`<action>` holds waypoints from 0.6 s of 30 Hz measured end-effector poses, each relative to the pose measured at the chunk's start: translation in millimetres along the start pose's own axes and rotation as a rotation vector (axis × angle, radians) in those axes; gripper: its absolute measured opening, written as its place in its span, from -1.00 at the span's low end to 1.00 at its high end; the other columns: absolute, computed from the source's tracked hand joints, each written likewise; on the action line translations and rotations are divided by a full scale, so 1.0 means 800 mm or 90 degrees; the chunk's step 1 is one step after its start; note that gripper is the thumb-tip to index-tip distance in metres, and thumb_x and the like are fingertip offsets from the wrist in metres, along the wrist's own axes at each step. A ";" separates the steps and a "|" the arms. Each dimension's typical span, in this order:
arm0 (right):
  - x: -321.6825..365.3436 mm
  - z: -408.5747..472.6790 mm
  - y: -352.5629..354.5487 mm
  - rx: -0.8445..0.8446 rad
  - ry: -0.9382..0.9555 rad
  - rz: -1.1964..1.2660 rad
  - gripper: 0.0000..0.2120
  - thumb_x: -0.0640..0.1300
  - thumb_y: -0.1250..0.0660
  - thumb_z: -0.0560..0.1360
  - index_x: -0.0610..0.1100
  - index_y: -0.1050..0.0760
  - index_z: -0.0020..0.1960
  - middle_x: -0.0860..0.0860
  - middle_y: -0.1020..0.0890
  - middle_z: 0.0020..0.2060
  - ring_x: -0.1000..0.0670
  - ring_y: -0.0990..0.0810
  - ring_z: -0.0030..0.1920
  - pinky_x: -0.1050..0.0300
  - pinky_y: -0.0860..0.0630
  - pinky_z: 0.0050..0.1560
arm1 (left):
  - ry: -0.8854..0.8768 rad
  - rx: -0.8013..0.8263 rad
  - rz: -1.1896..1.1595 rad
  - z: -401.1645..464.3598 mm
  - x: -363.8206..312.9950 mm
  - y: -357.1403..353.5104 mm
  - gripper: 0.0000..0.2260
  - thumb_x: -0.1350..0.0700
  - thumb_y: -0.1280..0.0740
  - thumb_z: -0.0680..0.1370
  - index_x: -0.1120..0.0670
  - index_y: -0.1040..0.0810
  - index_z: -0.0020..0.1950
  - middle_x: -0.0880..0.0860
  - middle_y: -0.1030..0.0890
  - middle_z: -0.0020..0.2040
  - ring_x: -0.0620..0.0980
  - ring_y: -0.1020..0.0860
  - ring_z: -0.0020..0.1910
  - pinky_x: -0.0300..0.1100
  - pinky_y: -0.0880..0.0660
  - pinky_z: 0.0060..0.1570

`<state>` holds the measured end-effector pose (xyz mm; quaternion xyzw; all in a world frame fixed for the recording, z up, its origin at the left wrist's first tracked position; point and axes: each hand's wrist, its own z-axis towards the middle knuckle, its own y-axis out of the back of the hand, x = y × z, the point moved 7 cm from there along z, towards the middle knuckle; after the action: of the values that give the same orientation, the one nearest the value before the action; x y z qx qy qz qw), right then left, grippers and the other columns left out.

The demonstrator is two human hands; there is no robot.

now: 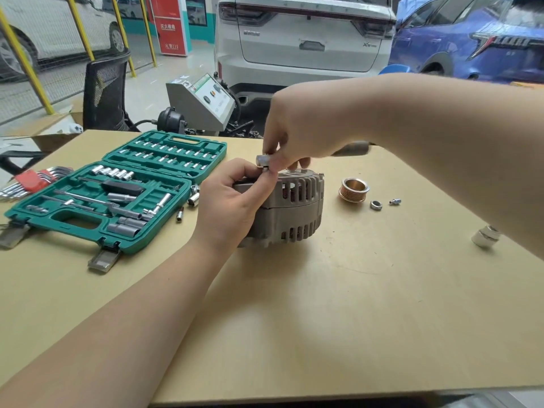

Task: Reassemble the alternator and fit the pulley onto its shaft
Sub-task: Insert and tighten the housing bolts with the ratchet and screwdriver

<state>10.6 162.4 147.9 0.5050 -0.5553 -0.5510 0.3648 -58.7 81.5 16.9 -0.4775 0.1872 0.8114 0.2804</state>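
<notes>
I am looking into a garage bay: a white car [306, 33] is parked just past the far edge of my table [323, 304], a blue car [471, 36] beside it, and a grey machine [203, 101] on the floor between them and me.

On the table, the green toolcase [117, 189] lies open to my left, full of sockets and bits, with red hex keys [29, 181] beyond its far corner. The alternator [291, 207] stands near the middle of the table. My left hand [232, 201] grips its near-left side, fingers curled over the housing to steady it. My right hand [294, 134] comes in from above and pinches a small socket [263, 160] between its fingertips, set on what looks like a bolt head at the top edge of the housing.

Right of the alternator, apart from it, the brass-coloured pulley [354, 190] lies on the table, then a nut [376, 204], then a small bolt [395, 201]. A larger socket [485, 235] sits near my right forearm, and something dark, perhaps a tool handle [353, 148], shows behind my right wrist.

I judge I am still closing the housing, running a case bolt in by hand. The pulley step is not begun. Next I need to keep the socket square on the bolt while I turn it, hold the body firm with my left, and only then bring the pulley and nut to the shaft, whose end I cannot see from here.
</notes>
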 end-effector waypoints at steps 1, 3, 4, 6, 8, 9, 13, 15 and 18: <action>0.000 -0.001 0.001 -0.001 0.019 0.025 -0.85 0.12 -0.45 0.57 0.12 -0.73 0.07 0.32 -0.64 -0.44 0.35 -0.57 -0.42 0.47 -0.34 -0.46 | 0.003 -0.001 -0.005 0.000 0.000 0.000 -0.79 -0.07 -0.52 0.61 0.00 -0.67 -0.14 -0.01 -0.69 -0.18 -0.01 -0.66 -0.15 -0.13 -0.59 -0.23; -0.006 0.001 0.001 -0.010 0.039 0.080 -0.76 0.15 -0.50 0.52 0.21 -0.70 0.18 0.36 -0.65 -0.36 0.42 -0.53 -0.34 0.44 -0.37 -0.39 | -0.005 0.000 -0.006 0.000 -0.001 0.000 -0.82 -0.07 -0.52 0.61 -0.04 -0.68 -0.14 -0.07 -0.69 -0.18 -0.10 -0.66 -0.15 -0.26 -0.56 -0.24; -0.010 0.003 0.000 -0.015 0.029 0.077 -0.75 0.19 -0.50 0.50 0.21 -0.71 0.16 0.34 -0.66 -0.33 0.39 -0.56 -0.32 0.35 -0.40 -0.33 | -0.009 0.002 0.000 0.000 -0.003 0.000 -0.81 -0.09 -0.52 0.60 -0.05 -0.67 -0.14 -0.09 -0.69 -0.18 -0.12 -0.66 -0.15 -0.29 -0.56 -0.24; -0.013 0.008 -0.001 -0.018 0.004 0.041 -0.72 0.27 -0.49 0.48 0.08 -0.74 -0.02 0.25 -0.67 -0.38 0.24 -0.64 -0.31 0.21 -0.44 -0.30 | -0.014 0.003 0.013 -0.001 -0.004 -0.001 -0.77 -0.17 -0.52 0.59 -0.06 -0.66 -0.15 -0.10 -0.68 -0.18 -0.11 -0.65 -0.15 -0.29 -0.56 -0.25; -0.008 0.012 -0.005 -0.004 -0.039 0.050 -0.62 0.23 -0.48 0.50 -0.08 -0.65 -0.23 0.12 -0.66 -0.49 0.03 -0.72 -0.36 0.12 -0.55 -0.29 | -0.025 0.006 0.019 -0.002 -0.003 -0.001 -0.74 -0.19 -0.50 0.59 -0.04 -0.65 -0.14 -0.08 -0.66 -0.20 -0.13 -0.62 -0.18 -0.32 -0.52 -0.22; -0.003 0.012 -0.007 0.003 -0.047 0.049 -0.60 0.20 -0.45 0.53 -0.09 -0.61 -0.29 0.07 -0.66 -0.51 0.00 -0.71 -0.40 0.06 -0.61 -0.23 | -0.028 0.008 0.014 -0.002 -0.002 -0.001 -0.75 -0.16 -0.50 0.60 -0.02 -0.66 -0.14 -0.07 -0.65 -0.21 -0.14 -0.59 -0.19 -0.33 -0.50 -0.20; 0.004 0.009 -0.002 0.013 -0.015 -0.032 -0.67 0.18 -0.38 0.57 -0.04 -0.68 -0.19 0.09 -0.70 -0.39 0.09 -0.64 -0.33 0.15 -0.49 -0.20 | -0.027 0.006 0.006 -0.001 -0.002 0.000 -0.77 -0.15 -0.51 0.60 -0.04 -0.67 -0.14 -0.06 -0.66 -0.19 -0.12 -0.61 -0.17 -0.29 -0.51 -0.21; -0.002 0.011 -0.004 0.027 0.022 0.008 -0.87 0.13 -0.48 0.52 0.09 -0.65 -0.04 0.15 -0.68 -0.27 0.21 -0.58 -0.34 0.18 -0.43 -0.25 | -0.019 -0.003 0.005 -0.001 -0.002 -0.001 -0.78 -0.17 -0.53 0.57 -0.10 -0.67 -0.18 -0.11 -0.67 -0.19 -0.12 -0.63 -0.17 -0.26 -0.54 -0.27; -0.015 0.014 -0.001 0.003 0.019 0.036 -0.88 0.08 -0.56 0.45 0.20 -0.62 -0.12 0.32 -0.61 -0.44 0.41 -0.50 -0.46 0.35 -0.38 -0.44 | -0.028 -0.007 0.004 0.000 -0.004 -0.001 -0.77 -0.18 -0.53 0.58 -0.10 -0.67 -0.18 -0.13 -0.66 -0.19 -0.13 -0.63 -0.17 -0.28 -0.54 -0.28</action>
<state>2.3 176.9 147.7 0.4980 -0.5649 -0.5317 0.3875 -56.9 80.9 19.6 -0.4604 0.1782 0.8236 0.2793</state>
